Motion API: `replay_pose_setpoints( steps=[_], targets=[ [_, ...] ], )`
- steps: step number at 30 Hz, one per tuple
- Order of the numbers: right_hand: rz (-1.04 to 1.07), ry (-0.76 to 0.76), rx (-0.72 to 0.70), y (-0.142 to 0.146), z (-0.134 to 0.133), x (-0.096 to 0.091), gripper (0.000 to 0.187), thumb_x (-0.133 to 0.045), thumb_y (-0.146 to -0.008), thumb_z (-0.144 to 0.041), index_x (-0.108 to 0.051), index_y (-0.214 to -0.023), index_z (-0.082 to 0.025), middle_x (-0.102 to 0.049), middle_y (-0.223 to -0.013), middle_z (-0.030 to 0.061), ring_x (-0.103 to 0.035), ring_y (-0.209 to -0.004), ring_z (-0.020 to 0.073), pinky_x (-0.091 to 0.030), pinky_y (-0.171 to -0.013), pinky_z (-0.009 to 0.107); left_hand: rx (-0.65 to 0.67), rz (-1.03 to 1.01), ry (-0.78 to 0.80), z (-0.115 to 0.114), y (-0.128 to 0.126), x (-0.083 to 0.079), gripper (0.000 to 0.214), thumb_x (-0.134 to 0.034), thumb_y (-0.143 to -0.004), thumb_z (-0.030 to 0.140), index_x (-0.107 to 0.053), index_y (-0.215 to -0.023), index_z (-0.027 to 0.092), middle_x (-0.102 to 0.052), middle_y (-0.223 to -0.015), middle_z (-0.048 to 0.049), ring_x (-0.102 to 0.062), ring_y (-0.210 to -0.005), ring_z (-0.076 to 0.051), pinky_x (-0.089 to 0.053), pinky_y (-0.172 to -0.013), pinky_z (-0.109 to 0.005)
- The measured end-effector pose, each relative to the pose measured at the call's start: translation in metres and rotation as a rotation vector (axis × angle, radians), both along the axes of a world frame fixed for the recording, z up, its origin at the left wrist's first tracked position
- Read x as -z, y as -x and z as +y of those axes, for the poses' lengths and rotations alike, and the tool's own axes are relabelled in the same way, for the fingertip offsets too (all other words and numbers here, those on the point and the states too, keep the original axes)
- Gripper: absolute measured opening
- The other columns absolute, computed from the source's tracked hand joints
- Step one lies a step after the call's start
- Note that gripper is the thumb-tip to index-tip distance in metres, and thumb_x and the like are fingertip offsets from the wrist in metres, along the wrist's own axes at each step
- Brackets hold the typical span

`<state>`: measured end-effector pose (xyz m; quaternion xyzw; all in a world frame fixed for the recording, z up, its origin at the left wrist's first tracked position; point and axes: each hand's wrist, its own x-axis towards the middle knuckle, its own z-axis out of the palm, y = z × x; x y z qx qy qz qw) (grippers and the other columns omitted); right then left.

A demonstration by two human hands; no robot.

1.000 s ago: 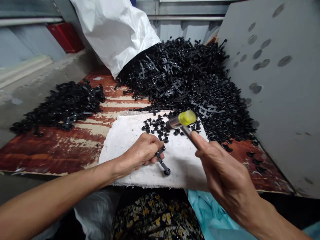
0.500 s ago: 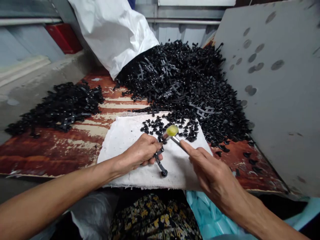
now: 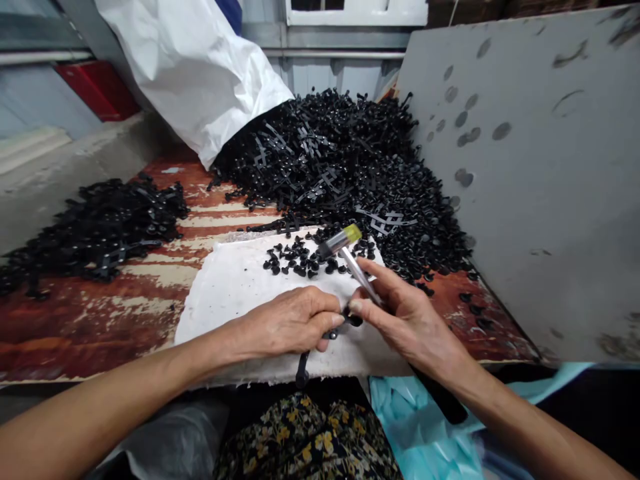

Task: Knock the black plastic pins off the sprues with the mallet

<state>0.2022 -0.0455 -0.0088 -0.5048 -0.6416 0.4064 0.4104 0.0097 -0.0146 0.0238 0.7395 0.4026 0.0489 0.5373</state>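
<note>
Two bare hands in my head-camera feed, both over a white cloth [image 3: 225, 283] on a worn red-brown tabletop [image 3: 100, 333].

Left hand [image 3: 295, 323]: closed, back upward, fingers curled around a black linked part [image 3: 302, 370]. One strip of the part hangs out below the hand, its rounded end at the near edge of the cloth; another portion shows beyond the thumb, toward the right hand.

Right hand [image 3: 407, 317]: partly closed around a hammer [image 3: 359, 272]. I see the shaft running through the grip, with the dark handle end emerging below the wrist side. The head is tilted — yellow face up and to the right, dark face down and to the left, over small black pieces [image 3: 300, 259] scattered on the cloth. The right thumb and fingertips are close to the upper end of the linked part; I cannot tell whether they pinch it.

Surroundings: a large heap of black parts [image 3: 320, 157] behind the cloth, partly under a white sack [image 3: 190, 80]; a smaller pile [image 3: 115, 220] to the left; a spotted grey panel [image 3: 525, 200] standing along the right side.
</note>
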Motion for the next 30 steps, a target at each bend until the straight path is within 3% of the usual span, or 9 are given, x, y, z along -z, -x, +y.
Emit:
replay_pose_setpoints(
  steps=[5,7,9,12,17,20,23,26,30],
  targets=[
    [0.14,0.037,-0.09,0.009,0.001,0.003,0.035,-0.062,-0.081,-0.026,-0.061,-0.115,-0.019,-0.068,-0.094,0.004,-0.062,-0.082,0.0175,-0.052,-0.072,0.03,-0.024,0.022,-0.139,-0.009,0.002,-0.003,0.025,-0.047,-0.088,0.031,-0.059,-0.07,0.019,-0.055,-0.06,0.0018,-0.049,-0.056,-0.012,-0.036,-0.054,-0.023],
    [0.205,0.057,-0.044,0.01,0.0,0.0,0.033,-0.063,-0.08,-0.026,-0.062,-0.113,-0.02,-0.068,-0.091,0.0029,-0.063,-0.086,0.0182,-0.052,-0.072,0.03,-0.232,-0.017,-0.233,-0.013,0.009,-0.001,0.016,-0.054,-0.085,0.035,-0.062,-0.085,0.02,-0.063,-0.078,-0.0008,-0.056,-0.073,-0.016,-0.041,-0.064,-0.025],
    [0.26,0.099,0.031,0.01,0.0,-0.003,0.034,-0.064,-0.08,-0.027,-0.062,-0.113,-0.021,-0.064,-0.076,-0.0012,-0.062,-0.073,0.0162,-0.051,-0.062,0.027,-0.529,-0.099,-0.257,-0.018,0.018,0.004,0.029,-0.063,-0.08,0.039,-0.059,-0.102,0.021,-0.064,-0.099,-0.0047,-0.058,-0.093,-0.02,-0.045,-0.077,-0.029],
    [0.312,0.153,0.092,0.013,0.001,-0.007,0.036,-0.065,-0.08,-0.029,-0.061,-0.114,-0.021,-0.051,-0.06,-0.0077,-0.047,-0.046,0.0099,-0.04,-0.043,0.022,-0.738,-0.294,-0.019,-0.028,0.027,0.012,0.044,-0.068,-0.077,0.047,-0.055,-0.108,0.018,-0.064,-0.1,-0.007,-0.06,-0.094,-0.02,-0.048,-0.079,-0.031],
    [0.319,0.206,0.026,0.031,0.002,-0.005,0.039,-0.065,-0.081,-0.033,-0.059,-0.117,-0.02,-0.052,-0.061,-0.0085,-0.038,-0.038,0.0065,-0.035,-0.037,0.021,-0.712,-0.518,0.511,-0.032,0.022,0.017,0.049,-0.082,-0.06,0.051,-0.059,-0.083,0.015,-0.065,-0.084,-0.0055,-0.063,-0.069,-0.016,-0.052,-0.055,-0.026],
    [0.233,0.151,-0.032,0.035,0.002,-0.003,0.037,-0.061,-0.083,-0.031,-0.06,-0.118,-0.019,-0.059,-0.066,-0.0044,-0.053,-0.049,0.0107,-0.044,-0.045,0.022,-0.757,-0.543,0.546,-0.027,0.021,0.015,0.05,-0.088,-0.051,0.047,-0.058,-0.074,0.014,-0.065,-0.071,-0.0023,-0.055,-0.049,-0.01,-0.045,-0.038,-0.021],
    [0.018,-0.004,-0.042,0.027,0.003,0.004,0.037,-0.051,-0.089,-0.028,-0.061,-0.122,-0.014,-0.072,-0.091,0.0074,-0.069,-0.079,0.0195,-0.057,-0.07,0.032,-0.817,-0.509,0.492,-0.022,0.03,0.015,0.046,-0.088,-0.052,0.045,-0.061,-0.071,0.012,-0.057,-0.049,0.0025,-0.045,-0.038,-0.006,-0.037,-0.033,-0.016],
    [-0.256,-0.208,-0.039,0.014,0.008,0.015,0.044,-0.041,-0.091,-0.022,-0.058,-0.129,-0.007,-0.068,-0.121,0.0187,-0.065,-0.111,0.0267,-0.051,-0.097,0.042,-0.871,-0.455,0.453,-0.018,0.044,0.016,0.04,-0.086,-0.055,0.042,-0.063,-0.067,0.011,-0.051,-0.038,0.0029,-0.042,-0.035,-0.005,-0.033,-0.033,-0.014],
    [-0.516,-0.337,-0.118,0.005,0.014,0.022,0.049,-0.037,-0.088,-0.013,-0.057,-0.133,-0.007,-0.068,-0.123,0.0198,-0.065,-0.114,0.0284,-0.051,-0.099,0.045,-0.952,-0.399,0.433,-0.013,0.054,0.015,0.028,-0.082,-0.06,0.03,-0.064,-0.065,0.009,-0.053,-0.037,0.0003,-0.043,-0.034,-0.005,-0.032,-0.033,-0.014]
  ],
)
